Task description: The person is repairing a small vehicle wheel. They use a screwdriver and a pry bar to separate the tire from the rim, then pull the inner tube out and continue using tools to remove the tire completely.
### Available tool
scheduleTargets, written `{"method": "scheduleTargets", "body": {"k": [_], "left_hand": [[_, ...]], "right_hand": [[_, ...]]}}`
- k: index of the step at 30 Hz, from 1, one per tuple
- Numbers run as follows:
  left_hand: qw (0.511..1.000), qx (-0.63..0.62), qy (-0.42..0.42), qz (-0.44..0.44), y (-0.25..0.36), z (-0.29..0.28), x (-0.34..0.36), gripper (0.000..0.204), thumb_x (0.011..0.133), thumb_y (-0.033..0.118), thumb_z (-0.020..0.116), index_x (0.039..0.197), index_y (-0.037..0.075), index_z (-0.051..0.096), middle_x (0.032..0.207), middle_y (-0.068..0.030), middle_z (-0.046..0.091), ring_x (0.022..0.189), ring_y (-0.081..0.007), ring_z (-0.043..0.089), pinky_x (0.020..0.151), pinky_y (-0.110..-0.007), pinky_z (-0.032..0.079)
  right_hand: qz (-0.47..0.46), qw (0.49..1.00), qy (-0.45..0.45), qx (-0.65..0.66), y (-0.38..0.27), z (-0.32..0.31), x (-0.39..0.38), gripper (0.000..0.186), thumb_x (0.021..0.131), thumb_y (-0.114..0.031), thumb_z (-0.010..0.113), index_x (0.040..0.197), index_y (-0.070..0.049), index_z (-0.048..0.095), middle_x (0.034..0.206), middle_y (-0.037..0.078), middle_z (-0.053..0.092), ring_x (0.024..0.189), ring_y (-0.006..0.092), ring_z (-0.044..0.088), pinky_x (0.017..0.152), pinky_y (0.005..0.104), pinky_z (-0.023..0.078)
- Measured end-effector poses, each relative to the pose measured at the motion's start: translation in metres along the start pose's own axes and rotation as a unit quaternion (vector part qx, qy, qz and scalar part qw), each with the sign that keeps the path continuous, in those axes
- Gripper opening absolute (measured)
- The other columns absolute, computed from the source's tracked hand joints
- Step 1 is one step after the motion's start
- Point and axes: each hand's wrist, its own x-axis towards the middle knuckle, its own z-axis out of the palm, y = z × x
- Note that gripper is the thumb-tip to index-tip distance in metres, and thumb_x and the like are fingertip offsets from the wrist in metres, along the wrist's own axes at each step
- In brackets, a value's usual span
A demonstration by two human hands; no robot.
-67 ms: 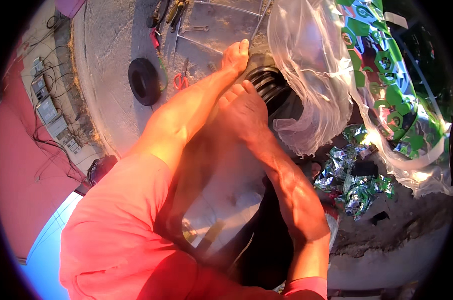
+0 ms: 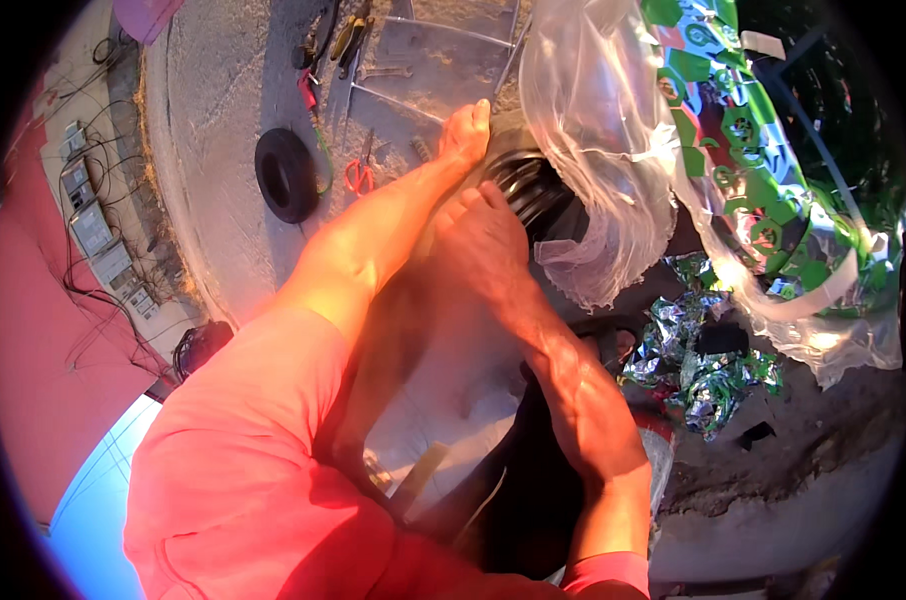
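My left hand [image 2: 463, 138] is closed, thumb side up, at the far edge of a dusty, greyish-brown area beside a black ribbed round thing [image 2: 529, 188]. Nearer to me, my right hand [image 2: 485, 232] has its fingers curled, with the knuckles close to the black ribs. Whatever the fingers grip is hidden beneath them. A crumpled clear plastic sheet [image 2: 603, 150] hangs over the right side of the ribbed thing. Below my arms shows a pale, smudged surface [image 2: 443, 400], partly in shadow.
To the left lie a small black tyre [image 2: 286, 176], red-handled scissors [image 2: 359, 177], a wrench [image 2: 386, 71] and pliers [image 2: 349, 42]. A thin metal frame [image 2: 453, 28] lies at the back. Shiny green-and-silver wrapping [image 2: 738, 150] and crumpled foil [image 2: 708, 385] are on the right.
The whole view has shifted slightly, the tools and tyre sitting a little lower. Both hands keep their closed shape beside the black ribbed thing.
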Motion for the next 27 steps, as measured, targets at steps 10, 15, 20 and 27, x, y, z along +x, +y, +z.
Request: {"method": "scheduleTargets", "body": {"k": [10, 15, 20, 27], "left_hand": [[0.984, 0.169, 0.049, 0.026, 0.043, -0.071, -0.021, 0.066, 0.105, 0.056, 0.033, 0.117, 0.005, 0.072, 0.12, -0.0294, 0.068, 0.119, -0.05, 0.06, 0.102, -0.056, 0.046], [0.976, 0.213, -0.033, 0.036, 0.102, -0.101, -0.046, 0.065, 0.102, 0.06, 0.039, 0.115, 0.005, 0.072, 0.117, -0.027, 0.07, 0.114, -0.0481, 0.063, 0.099, -0.055, 0.046], [0.966, 0.249, -0.059, 0.044, 0.117, -0.099, -0.067, 0.067, 0.095, 0.065, 0.048, 0.101, 0.004, 0.076, 0.109, -0.027, 0.071, 0.112, -0.0472, 0.065, 0.099, -0.053, 0.047], [0.986, 0.157, -0.042, 0.046, 0.069, -0.06, -0.02, 0.064, 0.098, 0.064, 0.048, 0.097, 0.007, 0.078, 0.1, -0.0251, 0.074, 0.102, -0.0453, 0.068, 0.091, -0.052, 0.05]], "right_hand": [[0.013, 0.993, 0.115, 0.034, -0.024, 0.015, 0.012, 0.012, 0.071, -0.024, 0.065, 0.066, -0.016, 0.057, 0.069, 0.002, 0.057, 0.081, 0.0224, 0.058, 0.09, 0.0382, 0.042], [0.024, 0.996, 0.083, 0.014, -0.042, 0.02, 0.008, 0.01, 0.07, -0.021, 0.066, 0.065, -0.016, 0.058, 0.066, 0.002, 0.057, 0.08, 0.0222, 0.056, 0.09, 0.0384, 0.041], [0.021, 0.999, 0.015, -0.024, -0.069, 0.042, -0.003, 0.008, 0.07, -0.014, 0.063, 0.065, -0.015, 0.056, 0.07, 0.003, 0.054, 0.086, 0.0223, 0.057, 0.087, 0.0376, 0.046], [0.038, 0.994, 0.102, 0.03, -0.05, 0.03, 0.014, 0.006, 0.066, -0.016, 0.065, 0.063, -0.011, 0.063, 0.065, 0.003, 0.056, 0.079, 0.0223, 0.058, 0.085, 0.037, 0.043]]}}
